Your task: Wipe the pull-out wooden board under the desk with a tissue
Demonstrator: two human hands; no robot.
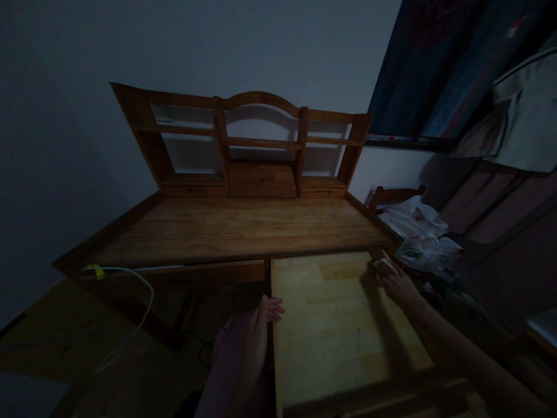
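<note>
A wooden drawer (331, 313) is pulled far out of the desk (252, 226), its pale bottom bare. My left hand (268, 310) is at the drawer's left side, with the fingers hooked over its rim. My right hand (395, 281) is inside the drawer at the far right corner, closed on a small crumpled white tissue (382, 263). The tissue is pressed near the drawer's right wall, and the fingers partly cover it. The dim light hides whether it is paper or cloth.
A shelf unit (261, 142) stands on the back of the desk. Left of my hand, a second drawer (209, 273) has a white cable (150, 284) with a yellow tag hanging over it. White plastic bags (418, 223) sit on a chair at right. Clothes (526, 116) hang above.
</note>
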